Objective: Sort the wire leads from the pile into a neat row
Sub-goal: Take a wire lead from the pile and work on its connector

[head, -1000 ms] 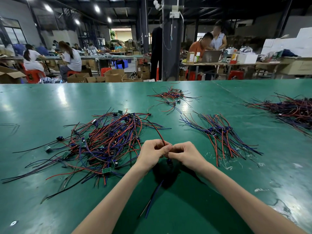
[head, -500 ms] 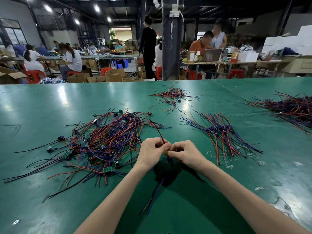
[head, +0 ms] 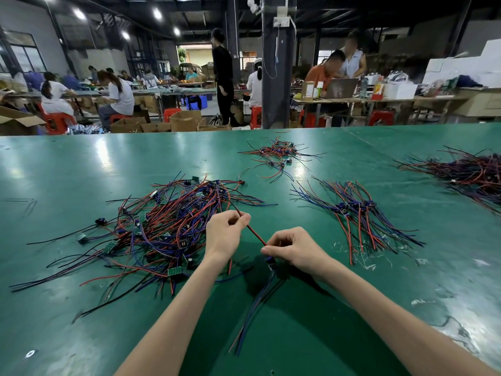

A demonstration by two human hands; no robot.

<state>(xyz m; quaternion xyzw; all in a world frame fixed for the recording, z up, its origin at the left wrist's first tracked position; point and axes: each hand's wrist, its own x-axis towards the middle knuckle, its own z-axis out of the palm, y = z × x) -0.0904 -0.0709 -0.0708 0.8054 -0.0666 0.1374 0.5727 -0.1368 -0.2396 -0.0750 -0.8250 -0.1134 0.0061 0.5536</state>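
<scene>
A tangled pile of red, blue and black wire leads (head: 162, 229) with small green boards lies on the green table (head: 67, 169), left of my hands. My left hand (head: 223, 234) pinches a red wire (head: 253, 233) that runs taut to my right hand (head: 294, 248), which pinches its other end. Below my right hand a small blue part (head: 270, 261) hangs with blue and black leads (head: 254, 308) trailing toward me. To the right lies a sorted bunch of leads (head: 355, 213), side by side.
A smaller wire heap (head: 276, 153) lies farther back at centre, and a large dark bundle (head: 471, 172) at the right edge. Beyond the table stand a dark pillar (head: 276, 77), cardboard boxes, red stools and several seated or standing people.
My hands have moved apart: the left up and left, the right slightly down and right, stretching the red wire straight between them. A person in black has walked left behind the table.
</scene>
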